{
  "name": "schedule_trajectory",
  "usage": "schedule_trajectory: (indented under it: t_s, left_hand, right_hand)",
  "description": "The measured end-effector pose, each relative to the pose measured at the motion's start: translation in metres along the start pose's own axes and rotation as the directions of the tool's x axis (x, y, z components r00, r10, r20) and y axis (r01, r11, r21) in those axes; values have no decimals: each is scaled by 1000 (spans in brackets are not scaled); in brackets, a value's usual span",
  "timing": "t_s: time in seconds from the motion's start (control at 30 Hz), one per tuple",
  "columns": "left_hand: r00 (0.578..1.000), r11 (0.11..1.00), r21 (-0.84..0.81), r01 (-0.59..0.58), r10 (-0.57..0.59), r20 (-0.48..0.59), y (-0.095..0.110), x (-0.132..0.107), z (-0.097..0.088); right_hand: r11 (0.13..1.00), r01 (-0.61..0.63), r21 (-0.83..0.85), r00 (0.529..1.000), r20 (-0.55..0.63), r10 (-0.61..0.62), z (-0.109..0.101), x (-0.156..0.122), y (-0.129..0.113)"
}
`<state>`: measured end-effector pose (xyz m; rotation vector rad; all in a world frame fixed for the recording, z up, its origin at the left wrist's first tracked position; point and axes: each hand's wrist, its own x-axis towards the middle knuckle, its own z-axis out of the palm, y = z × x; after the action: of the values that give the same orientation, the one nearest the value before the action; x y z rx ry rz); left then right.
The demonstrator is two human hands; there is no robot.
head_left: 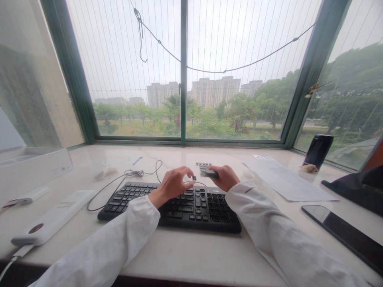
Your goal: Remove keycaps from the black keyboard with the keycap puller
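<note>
A black keyboard (179, 213) lies in front of me, and on its right-hand number block the keycaps look to be off, leaving bare sockets. Over its upper middle, my left hand (176, 181) pinches a small dark keycap (194, 178) between thumb and fingertip. My right hand (226, 177) is closed around a small black-handled tool (212, 173), its greyish end toward the left; its exact kind I cannot make out. Just behind that tool, several loose keycaps (203, 164) sit in rows on the white sill.
The keyboard's cable (134, 173) is coiled behind it. At left are a white power bank (56, 217) and a white box (36, 163). Rightward lie paper sheets (293, 179), a phone (344, 235), a black cylinder (318, 151) and a dark cloth-like item (359, 187). Windows stand behind.
</note>
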<state>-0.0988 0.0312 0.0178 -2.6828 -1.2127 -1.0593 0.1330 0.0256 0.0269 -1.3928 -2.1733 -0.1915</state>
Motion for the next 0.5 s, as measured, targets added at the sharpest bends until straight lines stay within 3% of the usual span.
schedule_trajectory:
  t_s: [0.1,0.2,0.4,0.5]
  left_hand:
    - [1000,999,38,28,-28,12,-3,1,-1]
    - [998,997,70,44,-46,33,-9,2,-2]
    - [992,987,130,91,-101,72,-26,11,-1]
    - [977,982,162,97,-125,172,-35,26,3]
  right_hand:
    - [968,-165,-187,986,4,169,-4,3,7]
    - [920,-262,-292,948,98,302,-4,5,14]
    - [883,-315,-348,893,207,400,-2,5,22]
    - [884,-335,-327,873,245,422,-2,4,24]
